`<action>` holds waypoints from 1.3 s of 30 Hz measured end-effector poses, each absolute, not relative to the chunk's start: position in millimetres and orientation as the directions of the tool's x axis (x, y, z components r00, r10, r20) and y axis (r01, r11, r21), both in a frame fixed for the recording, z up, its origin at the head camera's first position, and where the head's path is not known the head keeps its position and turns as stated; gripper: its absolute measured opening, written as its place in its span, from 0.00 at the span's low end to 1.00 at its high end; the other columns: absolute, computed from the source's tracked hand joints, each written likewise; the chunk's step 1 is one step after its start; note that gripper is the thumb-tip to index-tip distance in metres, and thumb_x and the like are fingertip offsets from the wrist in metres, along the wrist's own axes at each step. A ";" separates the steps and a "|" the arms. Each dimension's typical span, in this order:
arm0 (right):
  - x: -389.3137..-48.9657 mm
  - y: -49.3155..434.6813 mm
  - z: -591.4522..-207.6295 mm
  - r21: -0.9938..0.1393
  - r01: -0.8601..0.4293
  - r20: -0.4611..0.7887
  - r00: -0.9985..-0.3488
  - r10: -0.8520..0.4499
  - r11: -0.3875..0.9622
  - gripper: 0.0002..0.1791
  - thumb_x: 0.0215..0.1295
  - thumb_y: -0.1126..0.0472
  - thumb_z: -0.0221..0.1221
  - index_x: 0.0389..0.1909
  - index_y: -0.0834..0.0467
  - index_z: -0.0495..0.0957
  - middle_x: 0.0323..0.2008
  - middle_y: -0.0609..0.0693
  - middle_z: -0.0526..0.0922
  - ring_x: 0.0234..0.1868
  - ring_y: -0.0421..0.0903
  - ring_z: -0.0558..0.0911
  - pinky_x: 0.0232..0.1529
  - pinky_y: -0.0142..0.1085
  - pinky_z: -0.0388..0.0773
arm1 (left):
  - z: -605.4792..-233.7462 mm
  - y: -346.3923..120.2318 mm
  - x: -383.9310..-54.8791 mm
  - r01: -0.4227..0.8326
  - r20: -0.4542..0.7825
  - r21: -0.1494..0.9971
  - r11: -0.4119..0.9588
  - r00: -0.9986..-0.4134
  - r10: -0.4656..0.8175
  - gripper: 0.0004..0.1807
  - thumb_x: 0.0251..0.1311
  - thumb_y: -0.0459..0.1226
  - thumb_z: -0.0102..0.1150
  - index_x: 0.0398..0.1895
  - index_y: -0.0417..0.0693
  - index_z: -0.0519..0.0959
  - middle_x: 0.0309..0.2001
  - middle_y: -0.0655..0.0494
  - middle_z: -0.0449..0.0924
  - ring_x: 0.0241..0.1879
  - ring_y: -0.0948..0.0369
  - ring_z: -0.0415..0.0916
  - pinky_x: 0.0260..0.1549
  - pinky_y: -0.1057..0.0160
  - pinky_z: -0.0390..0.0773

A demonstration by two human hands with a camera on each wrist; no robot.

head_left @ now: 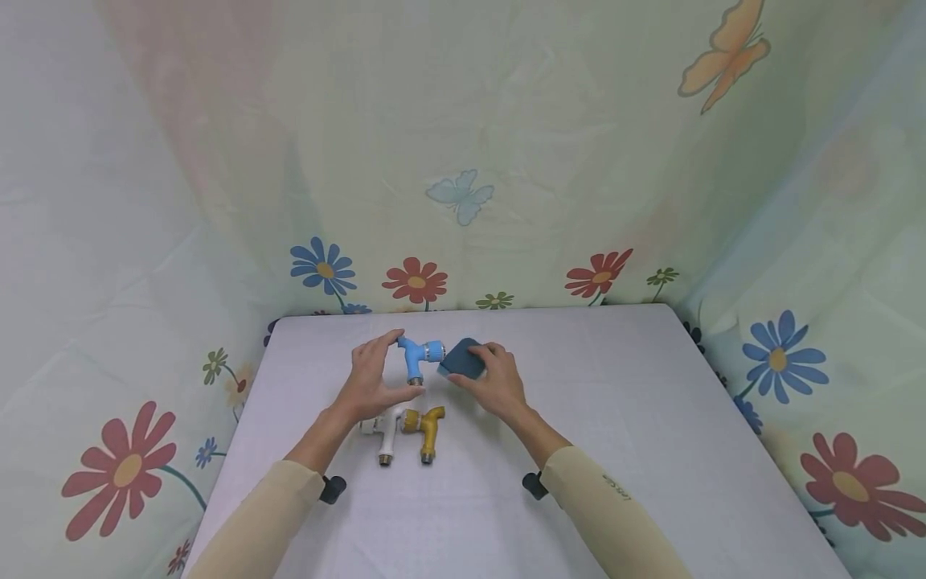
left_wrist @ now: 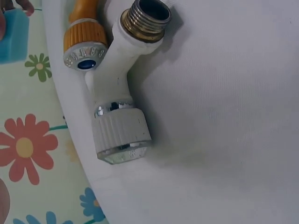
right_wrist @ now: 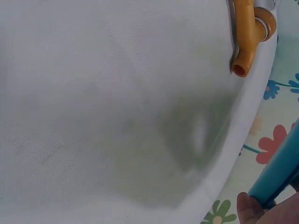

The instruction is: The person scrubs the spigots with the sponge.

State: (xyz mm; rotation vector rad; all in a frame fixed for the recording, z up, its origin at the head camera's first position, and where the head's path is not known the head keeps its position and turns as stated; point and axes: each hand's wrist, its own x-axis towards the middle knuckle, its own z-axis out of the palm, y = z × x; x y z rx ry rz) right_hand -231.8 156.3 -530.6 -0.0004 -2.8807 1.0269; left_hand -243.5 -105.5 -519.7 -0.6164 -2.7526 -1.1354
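Note:
My left hand (head_left: 367, 383) holds a light blue tap (head_left: 418, 355) between its fingertips at the spout and its thumb by the threaded end. In my right hand (head_left: 501, 381), thumb and fingers pinch a sponge (head_left: 465, 359) with a dark scouring face and a light blue body. The sponge is right at the tap's knob end. Below the left hand, a white tap (head_left: 388, 433) lies on the table, its threaded end towards me. Against it rests an orange-yellow tap (head_left: 430, 434). The sponge (right_wrist: 276, 170) also appears at the right wrist view's lower right edge.
The table (head_left: 579, 450) has a pale cloth top. A flowered curtain (head_left: 535, 241) hangs along its back and sides. Dark wrist-camera mounts stick out under both sleeves, the left mount (head_left: 333, 490) near the white tap.

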 end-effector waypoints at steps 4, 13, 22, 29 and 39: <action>-231.1 153.7 -529.4 -0.620 -0.058 0.092 -0.996 -0.001 0.782 0.42 0.57 0.34 0.71 0.70 0.49 0.76 0.74 0.58 0.69 0.72 0.61 0.69 0.69 0.59 0.75 | -517.9 -101.9 -243.0 0.422 0.229 0.637 0.645 -0.903 0.364 0.58 0.49 0.60 0.79 0.82 0.67 0.56 0.79 0.55 0.63 0.77 0.48 0.55 0.70 0.32 0.63; -228.9 152.3 -523.8 -0.622 -0.101 0.134 -0.991 -0.022 0.776 0.42 0.57 0.33 0.72 0.69 0.50 0.77 0.73 0.58 0.70 0.71 0.60 0.70 0.68 0.57 0.76 | -516.9 -100.6 -244.0 0.455 0.119 0.511 0.730 -0.878 0.464 0.60 0.45 0.69 0.74 0.81 0.62 0.60 0.75 0.50 0.61 0.75 0.48 0.57 0.73 0.36 0.60; -228.6 147.5 -518.5 -0.621 -0.137 0.136 -0.989 -0.066 0.772 0.42 0.58 0.33 0.70 0.70 0.49 0.76 0.74 0.58 0.69 0.72 0.59 0.70 0.69 0.55 0.76 | -513.8 -100.2 -245.3 0.509 0.139 0.552 0.661 -0.837 0.529 0.56 0.49 0.62 0.77 0.77 0.48 0.63 0.76 0.51 0.64 0.74 0.51 0.61 0.75 0.41 0.64; -227.4 145.8 -516.1 -0.622 -0.165 0.162 -0.983 -0.080 0.765 0.41 0.58 0.35 0.72 0.68 0.50 0.77 0.73 0.58 0.70 0.71 0.59 0.71 0.67 0.55 0.78 | -511.1 -100.6 -246.0 0.515 0.142 0.564 0.646 -0.831 0.539 0.60 0.50 0.60 0.77 0.82 0.59 0.54 0.77 0.54 0.64 0.77 0.50 0.58 0.75 0.38 0.62; -227.3 145.6 -516.6 -0.619 -0.187 0.182 -0.979 -0.092 0.763 0.41 0.57 0.35 0.73 0.68 0.49 0.78 0.72 0.57 0.71 0.70 0.59 0.71 0.65 0.54 0.79 | -505.2 -100.3 -246.6 0.514 0.121 0.577 0.634 -0.822 0.556 0.62 0.49 0.55 0.80 0.84 0.68 0.49 0.79 0.58 0.63 0.78 0.50 0.59 0.76 0.35 0.57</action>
